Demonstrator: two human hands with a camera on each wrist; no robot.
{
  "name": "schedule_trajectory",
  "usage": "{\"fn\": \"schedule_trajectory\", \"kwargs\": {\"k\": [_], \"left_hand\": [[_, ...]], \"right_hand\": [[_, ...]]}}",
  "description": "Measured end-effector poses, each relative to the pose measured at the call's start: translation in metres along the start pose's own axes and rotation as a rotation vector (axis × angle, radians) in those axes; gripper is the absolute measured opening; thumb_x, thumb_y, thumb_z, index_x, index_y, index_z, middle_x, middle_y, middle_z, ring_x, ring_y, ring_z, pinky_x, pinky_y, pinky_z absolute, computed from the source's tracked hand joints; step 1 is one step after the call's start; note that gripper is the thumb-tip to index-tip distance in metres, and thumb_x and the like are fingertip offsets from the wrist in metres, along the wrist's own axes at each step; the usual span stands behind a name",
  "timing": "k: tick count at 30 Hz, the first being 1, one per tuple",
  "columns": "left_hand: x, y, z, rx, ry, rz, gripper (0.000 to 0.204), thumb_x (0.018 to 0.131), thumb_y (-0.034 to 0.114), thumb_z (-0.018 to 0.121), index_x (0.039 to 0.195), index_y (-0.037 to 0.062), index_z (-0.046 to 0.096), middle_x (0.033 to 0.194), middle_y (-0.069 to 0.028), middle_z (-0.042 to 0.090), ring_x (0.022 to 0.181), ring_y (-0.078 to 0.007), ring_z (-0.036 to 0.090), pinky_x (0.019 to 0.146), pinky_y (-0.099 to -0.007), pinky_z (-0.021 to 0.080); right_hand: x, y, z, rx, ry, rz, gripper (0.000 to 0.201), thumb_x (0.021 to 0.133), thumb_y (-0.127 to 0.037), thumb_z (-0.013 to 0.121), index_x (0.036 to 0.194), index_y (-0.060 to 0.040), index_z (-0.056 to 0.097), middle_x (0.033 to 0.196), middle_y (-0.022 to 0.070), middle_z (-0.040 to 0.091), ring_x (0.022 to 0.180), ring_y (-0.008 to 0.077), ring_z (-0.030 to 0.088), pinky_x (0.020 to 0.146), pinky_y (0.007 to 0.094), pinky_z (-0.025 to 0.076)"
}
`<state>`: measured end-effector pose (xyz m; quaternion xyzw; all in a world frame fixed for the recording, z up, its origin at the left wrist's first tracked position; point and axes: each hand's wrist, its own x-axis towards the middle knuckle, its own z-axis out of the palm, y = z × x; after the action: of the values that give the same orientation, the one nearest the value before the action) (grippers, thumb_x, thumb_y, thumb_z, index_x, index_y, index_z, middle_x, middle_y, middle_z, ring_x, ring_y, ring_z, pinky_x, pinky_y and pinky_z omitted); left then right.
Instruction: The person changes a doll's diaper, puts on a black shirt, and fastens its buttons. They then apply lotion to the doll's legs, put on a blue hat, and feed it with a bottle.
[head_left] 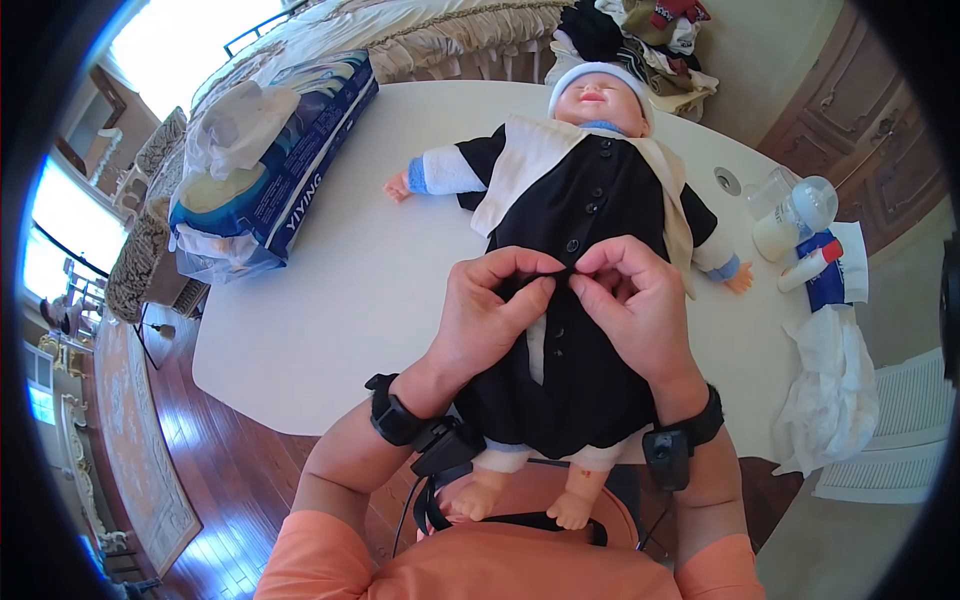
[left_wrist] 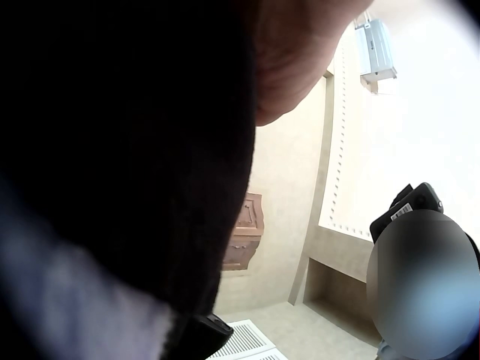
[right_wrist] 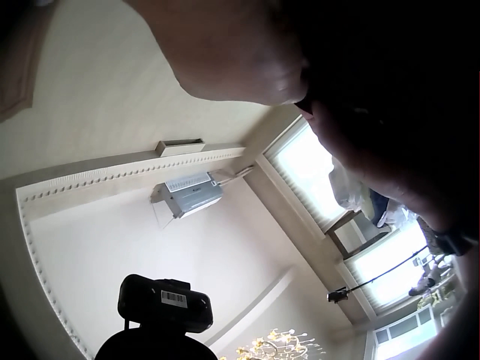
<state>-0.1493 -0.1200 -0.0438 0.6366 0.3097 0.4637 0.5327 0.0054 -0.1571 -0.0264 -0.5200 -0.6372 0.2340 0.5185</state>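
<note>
A baby doll (head_left: 600, 105) lies on its back, its head at the far side and bare feet at the near edge. It wears a white cap and a black buttoned coat (head_left: 540, 215) with a wide cream collar over white-and-blue clothing. Midway down the coat front, my left hand (head_left: 475, 315) pinches the front edge between thumb and forefinger. My right hand (head_left: 640, 310) pinches the same spot from the other side, fingertips meeting. Buttons (head_left: 572, 246) show above the hands and others below, where a pale gap shows. Black cloth (left_wrist: 127, 135) fills much of the left wrist view.
A blue diaper pack (head_left: 310, 165) stands at the table's left. At the right are a baby bottle (head_left: 790, 220), a red-capped tube (head_left: 812, 265), a blue packet and crumpled white plastic (head_left: 830, 390). The white table (head_left: 290, 350) has a curved edge; a clothes pile (head_left: 650, 45) lies beyond.
</note>
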Motion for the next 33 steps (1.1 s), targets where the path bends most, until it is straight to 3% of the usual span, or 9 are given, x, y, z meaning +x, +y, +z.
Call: {"fn": "schedule_trajectory", "kwargs": {"k": [13,25,33], "left_hand": [[0.0,-0.0032,0.0012,-0.156,0.044,-0.052,0.012,0.078,0.003,0.056,0.088,-0.0009,0.061,0.076,0.0016,0.058,0.069,-0.0022,0.048,0.062,-0.0164,0.04],[-0.0001,0.0053,-0.0011,-0.027,-0.004,0.033,0.017,0.084,0.011,0.051,0.083,-0.0012,0.063,0.069,0.0021,0.058,0.068,-0.0025,0.047,0.061,-0.0174,0.039],[0.002,0.0023,-0.0014,-0.062,0.027,-0.019,0.024,0.087,0.018,0.05,0.081,-0.0009,0.063,0.066,0.0021,0.055,0.066,-0.0029,0.045,0.06,-0.0174,0.038]], "right_hand": [[0.0012,0.0005,-0.005,0.242,-0.075,0.146,0.012,0.071,0.004,0.061,0.078,-0.0008,0.053,0.067,-0.001,0.054,0.056,0.0022,0.045,0.052,0.0164,0.038],[0.0009,-0.0021,-0.0043,0.244,-0.076,0.163,0.012,0.071,0.004,0.06,0.079,-0.0007,0.052,0.067,-0.0008,0.054,0.056,0.0024,0.045,0.052,0.0162,0.038],[0.0002,-0.0029,-0.0042,0.192,-0.074,0.147,0.011,0.071,0.004,0.06,0.078,-0.0008,0.052,0.067,-0.0007,0.054,0.056,0.0028,0.044,0.052,0.0167,0.037]]}}
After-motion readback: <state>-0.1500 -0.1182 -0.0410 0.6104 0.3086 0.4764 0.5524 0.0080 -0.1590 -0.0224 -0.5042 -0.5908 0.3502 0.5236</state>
